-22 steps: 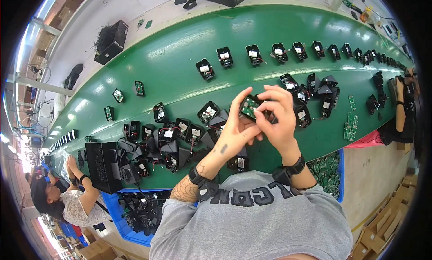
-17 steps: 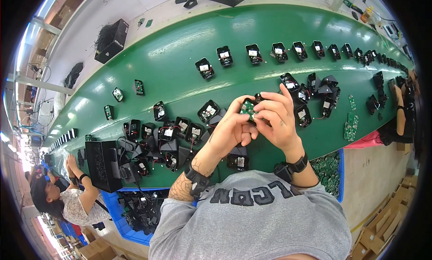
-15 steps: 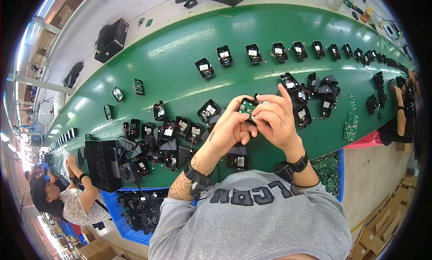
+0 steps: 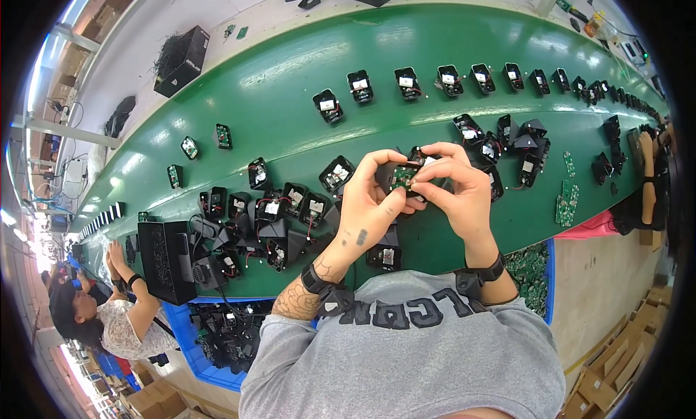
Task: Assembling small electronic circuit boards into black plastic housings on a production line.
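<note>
Above the green work surface, my left hand (image 4: 370,205) is closed around a small black plastic housing with a green circuit board (image 4: 403,176) in it. The thumb lies at the board's lower edge, while the forefinger curls over the top. My right hand (image 4: 458,191) is closed too, thumb and forefinger pinched at the board's right edge. Whether a wire or small part sits in that pinch is hidden. Just behind the fingers shows part of another black housing (image 4: 423,156). An open housing with a white part (image 4: 337,174) lies left of my hands.
Open black housings (image 4: 272,210) are heaped at left, with more (image 4: 528,169) at right. A row of housings (image 4: 407,83) lines the far strip. Loose green boards (image 4: 567,201) lie right. Blue bins (image 4: 190,350) stand below the table edge. A co-worker (image 4: 134,317) works at far left.
My right hand's raised fingers have bent down around the board. The left hand has turned, its forefinger now over the housing. The board has tilted and shifted slightly right.
</note>
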`<state>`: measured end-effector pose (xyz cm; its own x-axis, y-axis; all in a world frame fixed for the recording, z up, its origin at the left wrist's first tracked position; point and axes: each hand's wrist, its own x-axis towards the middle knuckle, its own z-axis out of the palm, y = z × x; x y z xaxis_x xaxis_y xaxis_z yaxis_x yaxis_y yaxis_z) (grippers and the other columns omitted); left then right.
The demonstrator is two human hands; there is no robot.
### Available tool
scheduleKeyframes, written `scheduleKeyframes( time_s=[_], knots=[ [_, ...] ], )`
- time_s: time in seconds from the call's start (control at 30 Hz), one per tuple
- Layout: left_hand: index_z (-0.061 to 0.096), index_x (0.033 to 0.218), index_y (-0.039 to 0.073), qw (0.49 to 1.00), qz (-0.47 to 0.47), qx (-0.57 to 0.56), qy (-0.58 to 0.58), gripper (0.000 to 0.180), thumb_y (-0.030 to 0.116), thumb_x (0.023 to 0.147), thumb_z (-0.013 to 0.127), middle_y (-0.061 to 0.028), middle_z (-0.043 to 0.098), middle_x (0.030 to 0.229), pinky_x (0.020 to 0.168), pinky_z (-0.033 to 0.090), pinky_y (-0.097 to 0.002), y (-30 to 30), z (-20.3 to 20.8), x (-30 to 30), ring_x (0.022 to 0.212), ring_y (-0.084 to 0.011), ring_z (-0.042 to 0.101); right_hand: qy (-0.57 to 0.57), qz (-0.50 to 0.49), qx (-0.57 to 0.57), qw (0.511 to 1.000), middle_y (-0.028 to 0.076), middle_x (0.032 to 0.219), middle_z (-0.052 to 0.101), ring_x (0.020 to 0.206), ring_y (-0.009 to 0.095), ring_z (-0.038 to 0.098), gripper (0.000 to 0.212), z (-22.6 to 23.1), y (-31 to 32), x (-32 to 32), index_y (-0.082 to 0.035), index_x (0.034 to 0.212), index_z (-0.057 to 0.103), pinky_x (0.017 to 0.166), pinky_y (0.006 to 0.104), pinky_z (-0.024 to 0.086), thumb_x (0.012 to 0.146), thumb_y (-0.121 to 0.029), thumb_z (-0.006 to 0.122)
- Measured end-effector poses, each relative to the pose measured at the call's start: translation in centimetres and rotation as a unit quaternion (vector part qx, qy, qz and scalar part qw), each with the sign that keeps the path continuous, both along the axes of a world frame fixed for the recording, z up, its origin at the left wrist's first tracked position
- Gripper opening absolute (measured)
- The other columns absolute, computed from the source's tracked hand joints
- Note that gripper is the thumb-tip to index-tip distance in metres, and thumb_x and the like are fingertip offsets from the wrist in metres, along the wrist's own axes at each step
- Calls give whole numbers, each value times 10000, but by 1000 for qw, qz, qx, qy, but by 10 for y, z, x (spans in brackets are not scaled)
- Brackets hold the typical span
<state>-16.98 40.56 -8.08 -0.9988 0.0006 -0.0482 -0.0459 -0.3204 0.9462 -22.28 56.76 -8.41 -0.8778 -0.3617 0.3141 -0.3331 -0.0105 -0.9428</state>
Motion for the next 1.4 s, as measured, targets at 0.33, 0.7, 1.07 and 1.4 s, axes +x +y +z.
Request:
scheduleKeyframes(
  time_s=[0.33, 0.7, 1.07, 1.4],
  knots=[
    [416, 1205, -31, 999, 44, 19, 12, 363, -49, 855, 511, -198, 613, 1097, 671, 615, -321, 5, 0, -3, 773, -257, 706, 70, 2, 8, 998, 57, 860, 695, 1053, 251, 575, 151, -6, 4, -2, -16, 860, 681, 977, 410, 409, 729, 47, 718],
    [494, 1165, -17, 988, 69, -129, 45, 365, -77, 811, 562, -115, 629, 1065, 717, 581, -261, 10, -2, -3, 867, -146, 674, 175, -29, 149, 973, 29, 823, 686, 1052, 240, 536, 332, 8, 6, -6, -103, 792, 398, 1096, 543, 282, 696, 33, 685],
    [524, 1143, -6, 956, 84, -265, 96, 358, -66, 797, 593, -104, 635, 1144, 713, 580, -248, 16, -2, -5, 882, -114, 657, 141, -26, 134, 981, 23, 799, 638, 1004, 244, 549, 330, 10, 8, -7, -97, 752, 396, 1062, 522, 335, 675, 39, 687],
    [480, 1197, 3, 991, 82, -86, 57, 387, -85, 827, 552, -113, 624, 1121, 725, 587, -261, 17, 1, -9, 926, -151, 674, -1, -21, 43, 999, 41, 872, 661, 1150, 236, 521, 238, -4, 6, -10, -5, 949, 687, 968, 378, 404, 715, 38, 689]
  ],
)
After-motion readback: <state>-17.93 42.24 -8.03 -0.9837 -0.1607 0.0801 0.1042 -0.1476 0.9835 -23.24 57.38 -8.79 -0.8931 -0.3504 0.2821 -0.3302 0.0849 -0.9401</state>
